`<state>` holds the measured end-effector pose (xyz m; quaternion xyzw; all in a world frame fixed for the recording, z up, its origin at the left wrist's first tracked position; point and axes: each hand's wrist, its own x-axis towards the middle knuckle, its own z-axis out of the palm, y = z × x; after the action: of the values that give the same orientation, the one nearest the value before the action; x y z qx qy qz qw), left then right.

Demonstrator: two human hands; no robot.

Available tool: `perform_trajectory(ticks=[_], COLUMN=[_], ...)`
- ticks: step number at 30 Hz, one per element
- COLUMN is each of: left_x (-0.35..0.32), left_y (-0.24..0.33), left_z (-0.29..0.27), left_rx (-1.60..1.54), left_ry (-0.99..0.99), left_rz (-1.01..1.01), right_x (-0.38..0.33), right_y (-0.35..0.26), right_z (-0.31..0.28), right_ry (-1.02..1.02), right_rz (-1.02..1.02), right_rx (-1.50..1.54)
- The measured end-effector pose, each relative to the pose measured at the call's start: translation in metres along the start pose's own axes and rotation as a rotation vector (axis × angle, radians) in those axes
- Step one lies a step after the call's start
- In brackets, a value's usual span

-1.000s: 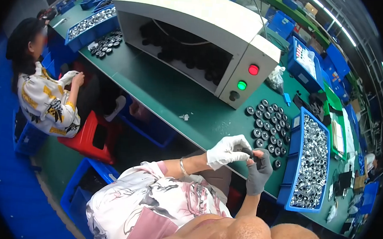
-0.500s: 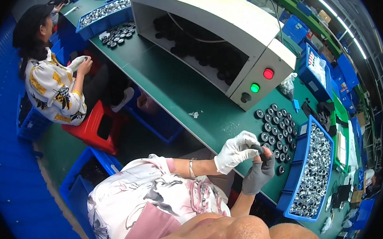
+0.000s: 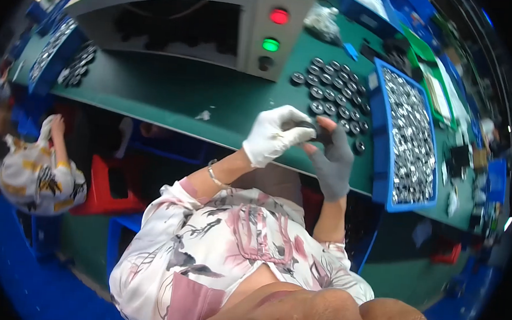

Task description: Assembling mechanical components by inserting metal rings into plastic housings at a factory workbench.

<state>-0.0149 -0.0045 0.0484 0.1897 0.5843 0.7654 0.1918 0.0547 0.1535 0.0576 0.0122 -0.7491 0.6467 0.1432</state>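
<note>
My left hand (image 3: 274, 136), in a white glove, has its fingers curled around a small black round part (image 3: 301, 126). My right hand (image 3: 333, 165), in a grey glove with bare thumb and fingertip, closes on the same part from the other side. The two hands meet above the front edge of the green table, and the fingers cover most of the part. Just beyond them several black round parts with shiny metal centres (image 3: 329, 95) lie in loose rows.
A blue bin (image 3: 390, 204) full of shiny metal pieces stands to the right of the rows. At the back is a grey-white machine housing (image 3: 276, 61) with red and green lights and dark contents. A co-worker (image 3: 38, 173) sits at far left near a red stool (image 3: 99, 188).
The head view has turned, so the machine and table sit higher and further left in the picture. Both hands stay together on the black part, with the right hand's fingers now more spread around it.
</note>
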Motion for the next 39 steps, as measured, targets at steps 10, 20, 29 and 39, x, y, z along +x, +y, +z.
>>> perform_trajectory(ticks=[10,20,29,39], left_x=[-0.013,-0.011,-0.010,-0.014], left_y=[-0.020,-0.051,-0.047,-0.050], left_z=[0.007,0.007,-0.006,-0.001], left_rx=[-0.124,0.251,0.267,-0.089], left_ry=[-0.024,0.276,0.166,0.147], left_rz=[0.094,0.425,0.311,0.026], right_x=[-0.005,-0.006,-0.005,-0.003], right_y=[0.017,0.034,0.021,0.030], right_z=[-0.007,0.023,0.024,0.020], right_ry=[-0.006,0.058,0.104,0.100], right_rz=[-0.140,0.038,0.127,-0.064], right_rx=[-0.149,0.006,0.219,0.008])
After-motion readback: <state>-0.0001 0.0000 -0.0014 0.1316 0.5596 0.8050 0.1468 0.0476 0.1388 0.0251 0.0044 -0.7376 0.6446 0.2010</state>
